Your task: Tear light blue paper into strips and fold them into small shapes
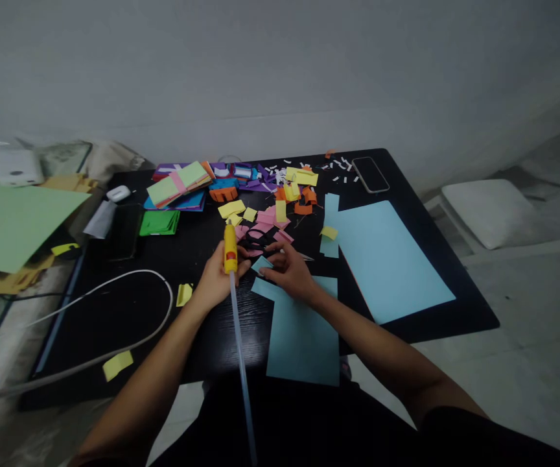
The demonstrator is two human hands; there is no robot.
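My left hand point(216, 277) is wrapped round a yellow hot glue gun point(230, 250), whose nozzle points away from me. A long translucent glue stick point(241, 350) trails from its back end toward my lap. Between the fingers of my right hand point(293, 274) is a small light-blue paper piece point(261, 264). Under my right wrist lies a larger light-blue sheet point(303, 344), with a narrow blue strip point(264, 289) by its upper left corner. Scissors with black handles point(256, 240) lie just beyond both hands, partly hidden by my right hand.
Yellow, pink and orange paper scraps point(273, 217) are heaped at the back. Folded paper stacks point(180, 185) and a green bundle point(159, 222) lie left of them. A phone point(370, 175) and a big blue sheet point(391, 259) are on the right. A white cable point(170, 295) loops at left.
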